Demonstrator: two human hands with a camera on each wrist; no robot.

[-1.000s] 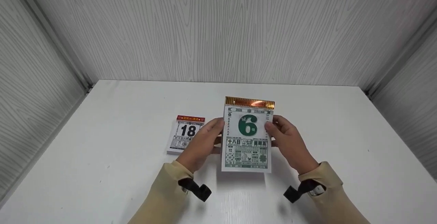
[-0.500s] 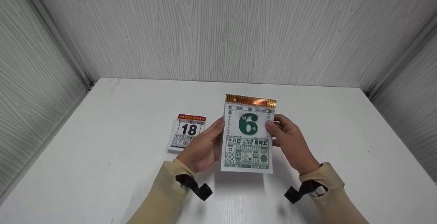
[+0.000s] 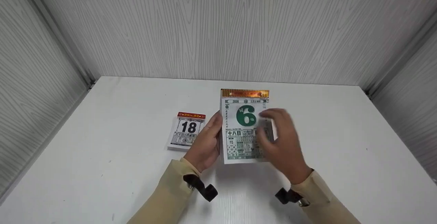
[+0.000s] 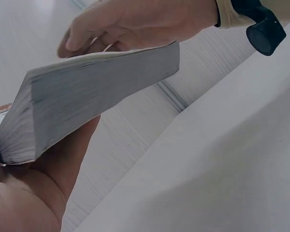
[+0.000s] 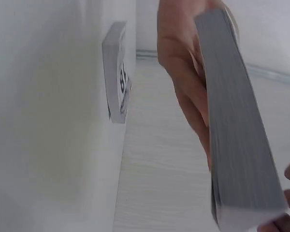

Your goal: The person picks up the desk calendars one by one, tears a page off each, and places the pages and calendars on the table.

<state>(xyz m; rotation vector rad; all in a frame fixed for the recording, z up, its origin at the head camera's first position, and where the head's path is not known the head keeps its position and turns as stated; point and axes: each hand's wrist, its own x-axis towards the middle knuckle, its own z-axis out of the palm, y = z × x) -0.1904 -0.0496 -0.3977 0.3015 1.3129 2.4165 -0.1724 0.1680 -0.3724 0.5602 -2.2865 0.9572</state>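
The thick white paper calendar block with a green 6 and a shiny gold-orange header (image 3: pixel 242 130) is clear of the table, right of centre, its printed face tilted towards my head view. I have its left edge in the left hand (image 3: pixel 204 145), thumb along that side and fingers running behind. The right hand (image 3: pixel 282 145) is over the face's right part, fingers loosely curved, thumb and forefinger apart with nothing between them; blur means I can't tell whether it touches the paper.

I judge the left grip should carry the weight alone, firm at the spine of the pages, so they don't fan out. With the right, I'd come in lightly at the right edge, pads flat, since the stack looks heavy and the front leaf could crease.

Just left of the left hand, a smaller white calendar block with a black 18 and a red header (image 3: pixel 187 130) lies on the white table (image 3: pixel 324 121); I'd lift the wrist to avoid nudging it. A grey wood-grain panel (image 3: pixel 218 29) stands beyond the far edge.
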